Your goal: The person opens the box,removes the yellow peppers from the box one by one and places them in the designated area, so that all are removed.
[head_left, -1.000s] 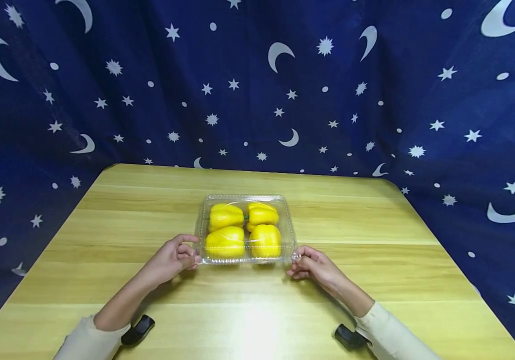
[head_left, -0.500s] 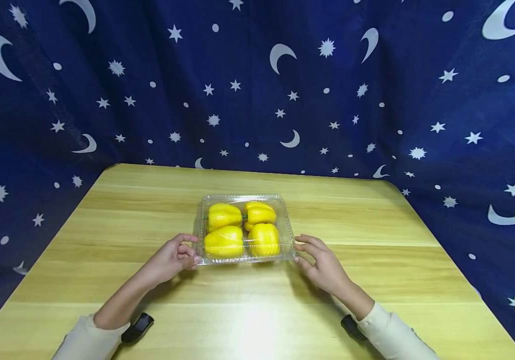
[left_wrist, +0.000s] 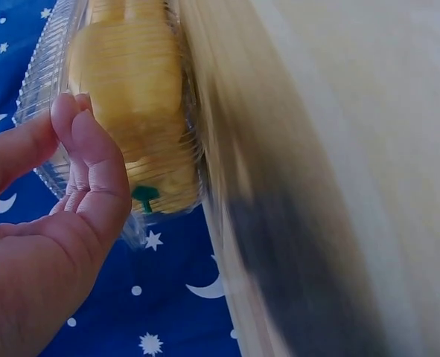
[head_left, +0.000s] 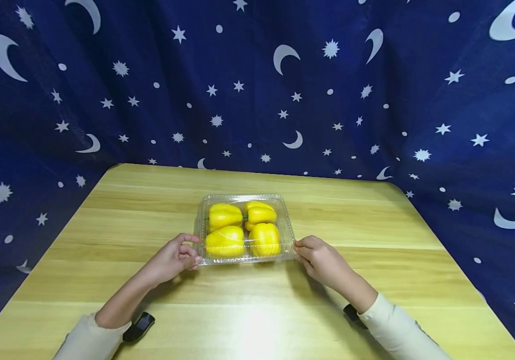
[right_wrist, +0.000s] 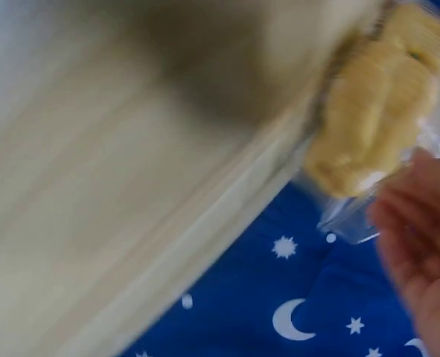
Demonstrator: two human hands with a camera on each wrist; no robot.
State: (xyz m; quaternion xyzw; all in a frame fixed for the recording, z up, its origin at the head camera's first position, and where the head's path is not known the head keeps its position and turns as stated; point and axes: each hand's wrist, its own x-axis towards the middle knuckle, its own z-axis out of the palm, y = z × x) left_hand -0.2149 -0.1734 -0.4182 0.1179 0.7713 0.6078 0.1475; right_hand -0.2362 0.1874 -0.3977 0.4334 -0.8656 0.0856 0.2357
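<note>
A clear box [head_left: 287, 225] sits on the tabletop [head_left: 149, 200], with four yellow peppers [head_left: 224, 241] inside in two rows of two; a green stem shows between the far pair. The hands are well apart, at opposite sides of the box: the left hand [head_left: 172, 259] pinches its near left corner, and the right hand [head_left: 325, 261] pinches the near right corner. A blue curtain [head_left: 248, 65] with pale moons and stars hangs behind.

Free tbl [head_left: 248, 182] betw. box [head_left: 284, 220] & curtain [head_left: 248, 100], which blks rear.
</note>
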